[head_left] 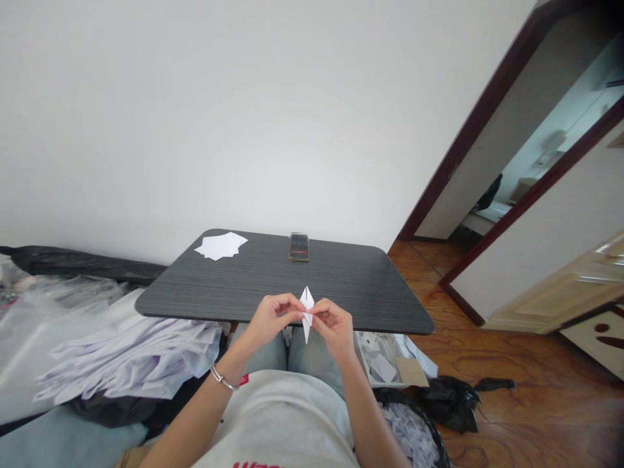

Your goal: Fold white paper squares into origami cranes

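A small folded white paper shape, pointed at top and bottom, is held upright over the near edge of the dark table. My left hand pinches its left side, fingers closed. My right hand pinches its right side, fingers closed too. A silver bracelet circles my left wrist. Both hands hover above my lap, just in front of the table edge.
A loose stack of white paper sheets lies at the table's far left. A small dark card-like object stands at the back middle. Piles of paper lie on the left, a box of paper pieces and a black bag on the right floor.
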`<state>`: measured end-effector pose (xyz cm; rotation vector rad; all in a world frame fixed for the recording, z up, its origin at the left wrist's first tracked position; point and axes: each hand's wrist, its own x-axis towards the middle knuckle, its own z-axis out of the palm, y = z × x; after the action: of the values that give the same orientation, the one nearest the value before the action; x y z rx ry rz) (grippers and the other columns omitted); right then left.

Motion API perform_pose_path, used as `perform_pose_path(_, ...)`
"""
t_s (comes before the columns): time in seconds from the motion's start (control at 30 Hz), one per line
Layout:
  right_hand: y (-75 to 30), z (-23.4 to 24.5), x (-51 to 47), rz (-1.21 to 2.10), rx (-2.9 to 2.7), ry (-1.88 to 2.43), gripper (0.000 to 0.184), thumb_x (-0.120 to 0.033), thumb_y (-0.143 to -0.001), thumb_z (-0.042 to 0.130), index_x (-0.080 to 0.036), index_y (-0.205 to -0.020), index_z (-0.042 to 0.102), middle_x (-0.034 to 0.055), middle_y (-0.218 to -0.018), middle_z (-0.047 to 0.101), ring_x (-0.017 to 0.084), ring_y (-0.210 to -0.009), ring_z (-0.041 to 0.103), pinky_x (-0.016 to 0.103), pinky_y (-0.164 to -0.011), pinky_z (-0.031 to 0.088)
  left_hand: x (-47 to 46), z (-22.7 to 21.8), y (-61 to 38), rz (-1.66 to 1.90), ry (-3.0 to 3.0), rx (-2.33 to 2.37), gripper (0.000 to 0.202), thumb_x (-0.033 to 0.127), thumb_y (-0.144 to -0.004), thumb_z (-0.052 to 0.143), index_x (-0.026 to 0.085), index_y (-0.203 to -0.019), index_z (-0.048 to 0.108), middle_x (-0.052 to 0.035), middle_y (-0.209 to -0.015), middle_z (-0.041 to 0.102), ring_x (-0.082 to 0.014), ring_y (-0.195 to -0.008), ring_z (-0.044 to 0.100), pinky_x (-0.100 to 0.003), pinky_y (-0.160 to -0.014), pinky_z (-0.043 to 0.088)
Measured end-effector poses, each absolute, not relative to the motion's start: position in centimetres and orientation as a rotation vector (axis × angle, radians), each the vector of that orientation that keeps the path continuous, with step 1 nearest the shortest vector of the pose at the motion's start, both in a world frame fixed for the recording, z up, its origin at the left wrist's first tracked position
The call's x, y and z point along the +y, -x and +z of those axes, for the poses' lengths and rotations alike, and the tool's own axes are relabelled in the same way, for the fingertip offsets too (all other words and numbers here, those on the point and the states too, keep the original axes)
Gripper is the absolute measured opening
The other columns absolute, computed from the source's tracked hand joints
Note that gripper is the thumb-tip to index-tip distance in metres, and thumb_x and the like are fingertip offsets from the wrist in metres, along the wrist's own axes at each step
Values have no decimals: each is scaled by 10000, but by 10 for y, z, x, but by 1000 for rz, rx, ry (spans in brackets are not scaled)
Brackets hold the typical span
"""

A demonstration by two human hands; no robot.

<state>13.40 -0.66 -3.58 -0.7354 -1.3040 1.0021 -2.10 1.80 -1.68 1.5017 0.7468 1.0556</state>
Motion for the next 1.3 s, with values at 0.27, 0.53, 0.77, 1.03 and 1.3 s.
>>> perform_pose_path(0.27,-133,-34,-8,1021,-1292,676,41,-212,-768,619,-205,-740,648,-10,-673,563,110,-566,529,223,-517,430,16,-14,20,1049,-1473,717,129,240,-684,693,129,-678,626,-7,-662,648,-121,-635,594,-237,-654,483)
perform_pose_path(0.53,-133,-34,-8,961,-1306,680,67,-226,-778,614,-200,-716,615,-12,-681,538,113,-584,499,229,-529,399,14,-13,17,1044,-1394,642,171,259,-675,703,127,-672,594,7,-638,609,-96,-600,552,-218,-617,462)
perform_pose_path(0.77,-131,-34,-10,986,-1279,679,95,-217,-783,613,-187,-694,598,-14,-665,527,108,-570,503,230,-527,413,13,-12,13,1084,-1422,675,210,298,-699,680,133,-662,557,20,-619,564,-89,-576,520,-212,-587,445)
perform_pose_path(1.03,-128,-31,-10,987,-1211,730,128,-259,-752,637,-183,-665,583,-21,-624,534,105,-541,509,223,-506,423,13,-12,10,1080,-1410,689,243,332,-706,670,140,-658,529,26,-610,545,-91,-573,510,-217,-587,435)
perform_pose_path(1.3,-126,-30,-11,1026,-1156,779,150,-268,-721,661,-174,-630,588,-25,-597,542,99,-508,522,220,-483,450,14,-15,8,1092,-1396,676,256,355,-734,637,146,-665,506,25,-626,529,-108,-592,526,-244,-607,449)
